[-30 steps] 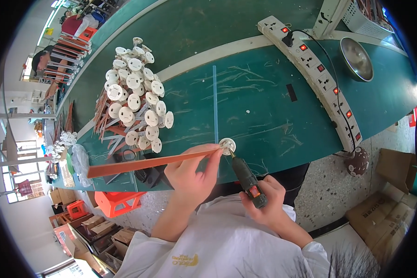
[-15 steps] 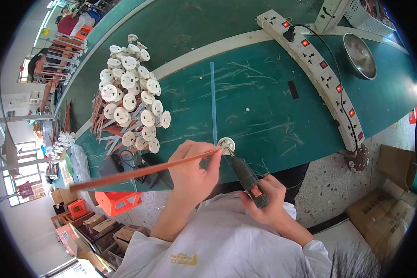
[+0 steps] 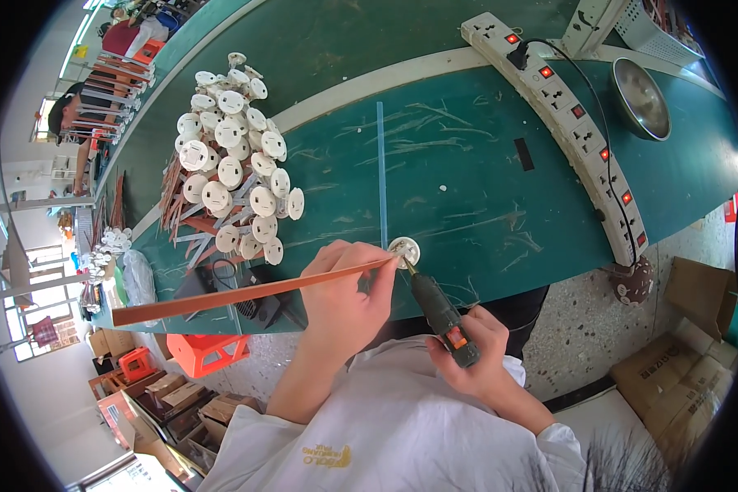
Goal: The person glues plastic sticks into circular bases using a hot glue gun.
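My left hand [image 3: 346,287] pinches a long reddish-brown flat strip [image 3: 213,302] close to its narrow end, which meets a small round white disc [image 3: 407,246] on the green table. The strip's other end reaches out to the left above the table edge. In my right hand [image 3: 477,348] is a dark green hot glue gun [image 3: 437,309] with an orange-red switch. Its metal nozzle points at the disc and appears to touch it or hover just over it. A thin pale blue strip [image 3: 381,172] lies straight on the table behind the disc.
Many white discs on strips are heaped [image 3: 230,156] at the left. A long power strip [image 3: 574,135] with lit switches and a plugged-in black cable crosses the right side, near a metal bowl [image 3: 641,98]. An orange stool [image 3: 207,354] stands below the table edge.
The strip's free left end has swung slightly down and left. Both hands stay at the disc, with the glue gun's nozzle still against or near it. The whole view has shifted slightly.
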The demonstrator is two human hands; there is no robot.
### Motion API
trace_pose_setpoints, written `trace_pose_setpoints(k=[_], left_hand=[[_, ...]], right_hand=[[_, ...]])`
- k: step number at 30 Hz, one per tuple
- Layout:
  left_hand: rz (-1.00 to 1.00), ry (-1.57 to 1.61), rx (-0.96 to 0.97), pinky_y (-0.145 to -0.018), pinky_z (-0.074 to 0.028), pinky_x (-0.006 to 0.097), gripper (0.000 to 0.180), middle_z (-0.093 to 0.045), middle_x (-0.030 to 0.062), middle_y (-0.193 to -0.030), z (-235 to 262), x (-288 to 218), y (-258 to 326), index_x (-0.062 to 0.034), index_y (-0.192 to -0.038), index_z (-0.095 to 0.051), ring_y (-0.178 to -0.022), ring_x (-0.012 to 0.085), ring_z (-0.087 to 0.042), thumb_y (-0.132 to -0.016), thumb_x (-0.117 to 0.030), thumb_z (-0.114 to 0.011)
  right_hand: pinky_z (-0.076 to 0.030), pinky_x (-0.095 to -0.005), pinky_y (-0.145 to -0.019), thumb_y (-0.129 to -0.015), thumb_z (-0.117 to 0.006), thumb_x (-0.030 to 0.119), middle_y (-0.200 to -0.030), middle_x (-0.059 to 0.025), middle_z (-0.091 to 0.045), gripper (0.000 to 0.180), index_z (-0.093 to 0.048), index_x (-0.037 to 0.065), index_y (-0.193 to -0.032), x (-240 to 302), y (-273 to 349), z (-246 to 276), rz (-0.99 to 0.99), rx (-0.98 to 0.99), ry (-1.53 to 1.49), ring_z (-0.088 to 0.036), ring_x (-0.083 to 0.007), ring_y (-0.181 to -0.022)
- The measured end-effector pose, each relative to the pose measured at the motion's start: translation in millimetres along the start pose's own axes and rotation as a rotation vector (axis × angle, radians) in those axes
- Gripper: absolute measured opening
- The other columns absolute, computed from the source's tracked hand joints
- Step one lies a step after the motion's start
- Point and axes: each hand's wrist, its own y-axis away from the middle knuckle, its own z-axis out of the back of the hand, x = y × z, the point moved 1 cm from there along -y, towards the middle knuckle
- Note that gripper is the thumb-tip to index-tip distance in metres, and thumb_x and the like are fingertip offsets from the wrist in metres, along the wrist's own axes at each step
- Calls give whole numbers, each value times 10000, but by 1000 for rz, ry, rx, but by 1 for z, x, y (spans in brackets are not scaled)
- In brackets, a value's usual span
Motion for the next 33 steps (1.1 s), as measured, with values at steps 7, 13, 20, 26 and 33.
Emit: trace_pose_setpoints(k=[7,13,20,26,33], left_hand=[[8,-2,2,-534,-445,277,136,-667,62,-725,0,1,1,-42,-844,-687,-572,156,-595,-789,25,-792],[6,2,10,-536,-446,280,138,-661,62,-718,1,1,0,-42,-847,-687,-574,160,-598,-787,24,-792],[-5,-3,15,-539,-447,285,139,-659,68,-716,1,0,-1,-41,-844,-684,-581,169,-603,-783,31,-787],[-5,1,19,-540,-448,291,142,-658,73,-712,1,-3,-2,-43,-836,-679,-581,178,-606,-781,34,-784],[10,-9,22,-544,-451,292,135,-661,71,-710,2,-3,-1,-45,-825,-675,-589,178,-611,-787,28,-782]], right_hand=[[-411,-327,-505,-653,-835,127,-590,-43,-557,219,-636,58,-713,1,1,-2,-19,4,16,-452,-229,-532],[-421,-327,-513,-660,-833,129,-594,-45,-564,213,-642,56,-722,3,1,1,-12,18,19,-451,-229,-535],[-427,-327,-518,-665,-832,130,-594,-43,-565,208,-647,55,-726,3,2,2,-17,2,16,-449,-226,-535],[-414,-328,-509,-669,-833,138,-601,-41,-583,205,-655,55,-727,5,1,1,-8,-7,29,-451,-220,-535],[-408,-332,-505,-671,-835,140,-630,-49,-615,196,-673,63,-748,4,3,0,-25,-4,42,-466,-219,-544]])
